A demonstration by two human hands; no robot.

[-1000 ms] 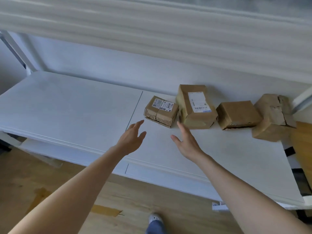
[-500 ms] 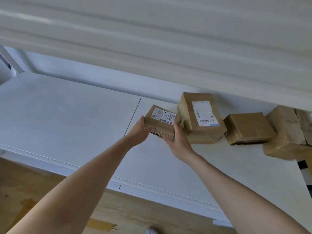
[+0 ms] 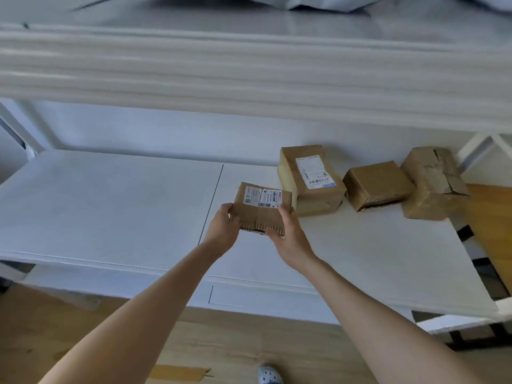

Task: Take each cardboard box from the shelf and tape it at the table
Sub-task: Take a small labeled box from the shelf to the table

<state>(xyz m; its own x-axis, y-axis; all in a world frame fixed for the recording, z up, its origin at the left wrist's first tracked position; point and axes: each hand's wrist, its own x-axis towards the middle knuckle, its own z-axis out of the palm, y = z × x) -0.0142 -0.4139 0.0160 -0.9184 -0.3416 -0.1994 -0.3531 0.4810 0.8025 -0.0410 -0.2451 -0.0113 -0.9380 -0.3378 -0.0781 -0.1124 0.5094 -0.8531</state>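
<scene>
small box [image 3: 261, 209]: flat brown carton with a white label on its top face and raw corrugated edge facing the person. it sits between both hands, over the white shelf [image 3: 110, 206], just left of the shelf's other boxes.

left hand [image 3: 223, 231]: grasping the box's left end, fingers curled round the corner. right hand [image 3: 288, 236]: grasping the right end, thumb on top, fingers under the near edge. neither hand is free.

key relation: the box's long axis runs left to right, spanning hand to hand, so each hand takes one short end and neither is nearer. top face tilts toward the person. near edge looks raised off the shelf; cannot tell whether the far edge touches.

neighbours: labelled box [image 3: 310, 181] just beside the right end, possibly touching. plain box [image 3: 378, 184] and torn box [image 3: 435, 181] lie further right.

judgement: pick-up under way. next move is a straight pull back toward the body, clear of the labelled box. no bench in view, taping not begun.
</scene>
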